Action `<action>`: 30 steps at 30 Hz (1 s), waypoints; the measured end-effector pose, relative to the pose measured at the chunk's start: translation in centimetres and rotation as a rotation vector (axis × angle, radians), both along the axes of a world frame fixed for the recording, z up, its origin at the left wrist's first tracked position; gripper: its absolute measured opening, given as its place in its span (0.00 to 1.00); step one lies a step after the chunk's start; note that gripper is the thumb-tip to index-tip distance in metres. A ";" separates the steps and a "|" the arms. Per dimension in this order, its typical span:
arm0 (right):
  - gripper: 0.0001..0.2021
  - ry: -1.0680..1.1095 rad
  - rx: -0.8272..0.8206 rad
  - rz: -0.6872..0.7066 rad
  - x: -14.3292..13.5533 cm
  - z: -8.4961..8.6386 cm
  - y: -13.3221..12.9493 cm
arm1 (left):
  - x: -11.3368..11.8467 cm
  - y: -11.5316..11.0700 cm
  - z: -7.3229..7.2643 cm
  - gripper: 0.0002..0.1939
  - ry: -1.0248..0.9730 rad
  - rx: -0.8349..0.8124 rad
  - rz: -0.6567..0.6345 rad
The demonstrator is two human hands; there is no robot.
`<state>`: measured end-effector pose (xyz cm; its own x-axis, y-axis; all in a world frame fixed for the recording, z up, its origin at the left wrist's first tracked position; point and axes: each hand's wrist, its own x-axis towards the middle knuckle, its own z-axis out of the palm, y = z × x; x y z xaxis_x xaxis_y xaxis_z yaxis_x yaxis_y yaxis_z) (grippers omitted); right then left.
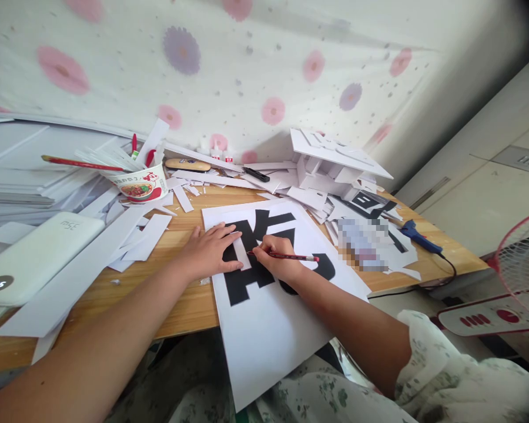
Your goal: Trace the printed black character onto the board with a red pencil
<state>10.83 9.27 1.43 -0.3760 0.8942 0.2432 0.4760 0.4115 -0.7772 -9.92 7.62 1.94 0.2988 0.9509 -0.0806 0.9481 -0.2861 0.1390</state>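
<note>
A large white sheet [268, 346] lies on the wooden table and hangs over its front edge. On it is a black cut-out character [240, 288] with a curved black piece [324, 267] at its right. My left hand [211, 252] rests with spread fingers on the character's left part, its fingertips beside a narrow white gap. My right hand [277, 255] holds a red pencil [295, 257], its tip down at the black shape near that gap. The pencil's far end points right.
Left: a paper bowl [143, 183] of tools, a white power bank [39, 255] and white board strips [83, 264]. Behind: a black cutter [256, 174], small bottles and a white board model [335, 155]. Right: paper scraps and a blue glue gun [421, 237] with a cable.
</note>
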 end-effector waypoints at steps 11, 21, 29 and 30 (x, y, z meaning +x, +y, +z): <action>0.15 0.024 -0.059 0.038 1.3 0.1 -1.7 | 0.1 0.1 -0.1 0.40 0.003 0.004 0.004; 0.14 0.084 -0.104 0.051 2.4 -0.7 -2.8 | 0.0 0.2 -0.4 0.40 0.000 0.005 0.002; 0.12 0.216 -0.209 0.029 1.7 -0.3 -2.2 | -0.1 0.1 -0.2 0.44 0.004 -0.017 -0.009; 0.12 0.238 -0.228 0.034 1.4 -0.2 -2.1 | -0.1 0.0 -0.1 0.45 0.005 -0.023 -0.012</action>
